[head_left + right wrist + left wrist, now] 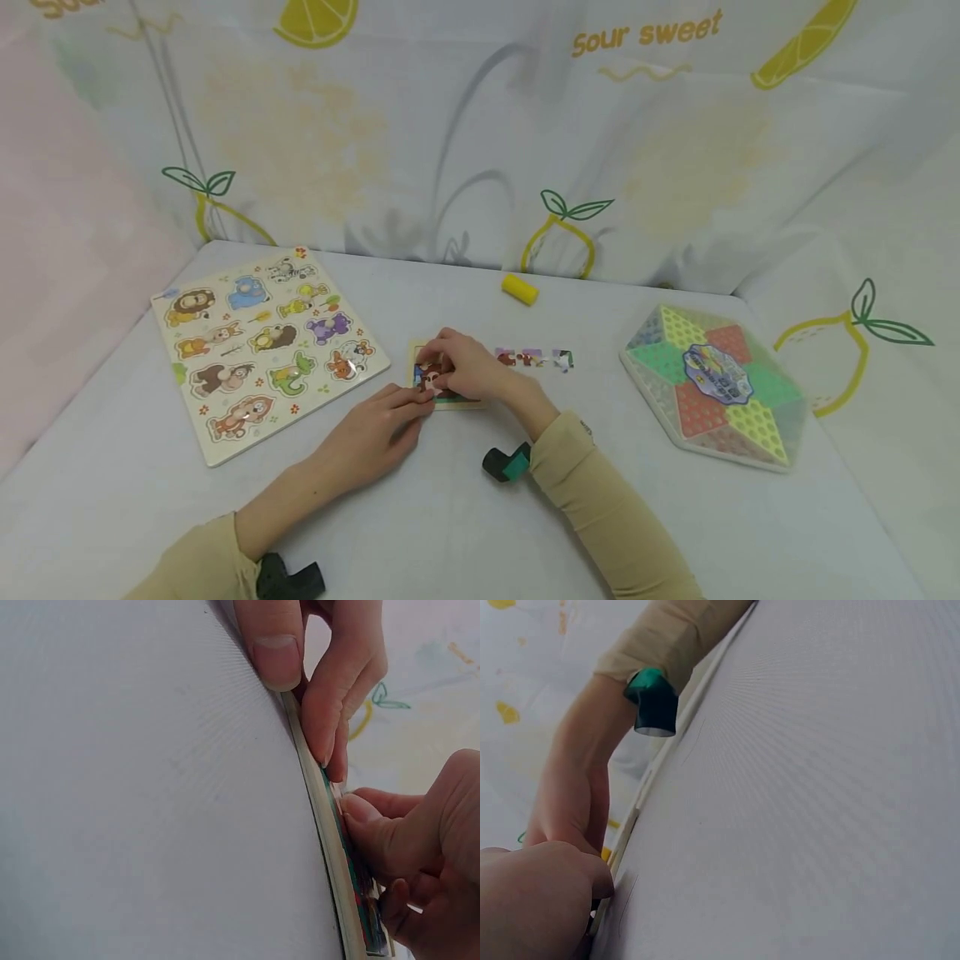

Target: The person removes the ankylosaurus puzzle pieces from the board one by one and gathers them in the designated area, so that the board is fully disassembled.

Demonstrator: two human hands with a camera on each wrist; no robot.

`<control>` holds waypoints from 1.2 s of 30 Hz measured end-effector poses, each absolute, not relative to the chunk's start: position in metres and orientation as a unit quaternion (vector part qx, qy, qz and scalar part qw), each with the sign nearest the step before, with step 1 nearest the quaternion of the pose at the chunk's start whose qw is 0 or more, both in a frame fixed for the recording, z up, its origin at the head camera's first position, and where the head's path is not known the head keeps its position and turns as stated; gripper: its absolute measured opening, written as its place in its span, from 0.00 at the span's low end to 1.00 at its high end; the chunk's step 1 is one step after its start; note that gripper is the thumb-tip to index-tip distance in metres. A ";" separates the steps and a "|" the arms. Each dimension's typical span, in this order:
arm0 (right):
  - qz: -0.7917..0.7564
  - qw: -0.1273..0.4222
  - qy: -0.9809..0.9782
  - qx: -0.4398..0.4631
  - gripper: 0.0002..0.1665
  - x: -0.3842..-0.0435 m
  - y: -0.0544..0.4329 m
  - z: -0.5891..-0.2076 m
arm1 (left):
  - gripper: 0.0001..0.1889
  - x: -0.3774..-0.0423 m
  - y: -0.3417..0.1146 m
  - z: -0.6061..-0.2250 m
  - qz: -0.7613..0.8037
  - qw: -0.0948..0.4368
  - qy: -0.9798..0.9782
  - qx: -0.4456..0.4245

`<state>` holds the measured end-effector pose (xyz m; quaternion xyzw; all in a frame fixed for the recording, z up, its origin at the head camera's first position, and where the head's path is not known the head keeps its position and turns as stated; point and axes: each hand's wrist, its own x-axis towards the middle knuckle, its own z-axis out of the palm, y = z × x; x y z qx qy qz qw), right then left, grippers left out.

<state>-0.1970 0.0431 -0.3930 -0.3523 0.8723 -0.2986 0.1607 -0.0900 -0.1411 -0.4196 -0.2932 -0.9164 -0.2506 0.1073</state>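
Partly bent right fingers (437, 347), straighter left fingers (408, 398) on puzzle (427, 380)

Light is diffuse, wrist views seemingly dimmer.

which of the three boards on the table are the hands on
The small rectangular board in the middle: the left hand and right hand both touch it, but not the large animal board or the hexagonal board.

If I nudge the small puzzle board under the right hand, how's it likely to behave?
The small puzzle board looks stiff, its edge running straight. Lying flat and low, it would probably slide rather than tip. Being small and thin, it's likely light.
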 end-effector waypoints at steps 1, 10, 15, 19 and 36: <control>-0.301 0.159 0.872 -0.353 0.19 -0.197 0.043 -0.393 | 0.13 -0.090 -0.141 -0.420 -0.251 0.109 -0.916 -0.294; -0.299 0.151 0.874 -0.352 0.18 -0.195 0.042 -0.394 | 0.13 -0.090 -0.142 -0.421 -0.247 0.115 -0.915 -0.297; -0.290 0.148 0.879 -0.347 0.18 -0.195 0.042 -0.395 | 0.13 -0.089 -0.141 -0.422 -0.247 0.115 -0.916 -0.295; -0.288 0.150 0.881 -0.344 0.18 -0.194 0.042 -0.395 | 0.13 -0.089 -0.141 -0.422 -0.246 0.114 -0.916 -0.295; -0.302 0.149 0.874 -0.351 0.20 -0.195 0.042 -0.394 | 0.13 -0.090 -0.141 -0.421 -0.243 0.123 -0.915 -0.298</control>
